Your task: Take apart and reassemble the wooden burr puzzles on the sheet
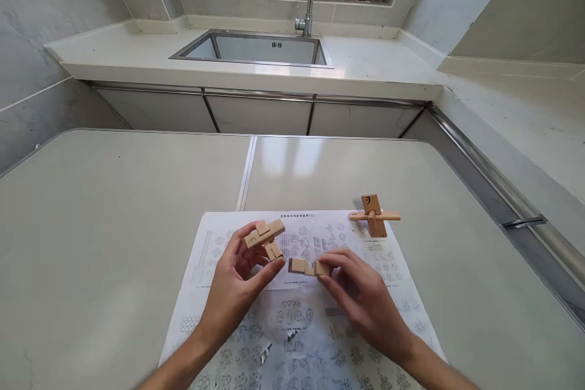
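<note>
My left hand [242,271] holds a few joined wooden puzzle pieces [265,237], pinched between thumb and fingers above the paper. Dark markings show on the pieces. Just to the right, my right hand [359,292] grips the end of a notched wooden puzzle piece [299,266] with thumb and fingertips. The notch lies in the middle of that piece, and its free end points toward my left hand without visibly touching it. Both hands are over a large white sheet [274,298] printed with many small puzzle diagrams and captions.
A cross-shaped wooden assembly [375,216] marked with a numeral stands at the sheet's upper right corner. Beneath everything is a pale table [114,244] with a seam [247,170]. Beyond it are a counter [365,67], a steel sink [256,49] and a faucet [307,18].
</note>
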`<action>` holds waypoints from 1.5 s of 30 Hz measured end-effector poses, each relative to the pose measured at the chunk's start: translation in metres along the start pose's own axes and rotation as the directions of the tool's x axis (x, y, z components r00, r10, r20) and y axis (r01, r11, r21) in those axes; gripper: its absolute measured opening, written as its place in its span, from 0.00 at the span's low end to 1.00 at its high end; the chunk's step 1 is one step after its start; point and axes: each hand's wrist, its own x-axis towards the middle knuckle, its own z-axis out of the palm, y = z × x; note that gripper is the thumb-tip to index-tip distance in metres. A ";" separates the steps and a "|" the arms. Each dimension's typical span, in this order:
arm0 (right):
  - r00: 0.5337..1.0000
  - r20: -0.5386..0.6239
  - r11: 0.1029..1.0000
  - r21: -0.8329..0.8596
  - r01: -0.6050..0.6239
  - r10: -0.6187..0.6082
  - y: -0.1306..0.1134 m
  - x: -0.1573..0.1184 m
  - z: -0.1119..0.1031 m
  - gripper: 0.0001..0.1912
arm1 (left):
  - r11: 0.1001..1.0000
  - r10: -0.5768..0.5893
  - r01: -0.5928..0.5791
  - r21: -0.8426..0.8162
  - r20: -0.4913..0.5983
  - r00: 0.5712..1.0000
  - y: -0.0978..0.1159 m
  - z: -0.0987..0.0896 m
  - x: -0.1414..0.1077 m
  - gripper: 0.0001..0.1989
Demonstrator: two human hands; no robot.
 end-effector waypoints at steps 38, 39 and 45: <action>0.913 0.382 0.760 0.548 -0.349 0.144 -0.017 0.000 0.002 0.29 | 0.770 0.466 -0.571 0.285 0.360 0.809 -0.021 0.016 -0.024 0.32; 0.913 0.383 0.760 0.548 -0.349 0.143 -0.016 -0.001 0.002 0.30 | 0.750 0.482 -0.589 0.301 0.362 0.798 -0.020 0.017 -0.024 0.32; 0.942 0.316 0.820 0.507 -0.266 0.110 -0.010 -0.008 0.002 0.32 | 0.771 0.467 -0.569 0.286 0.352 0.811 -0.011 0.016 -0.022 0.33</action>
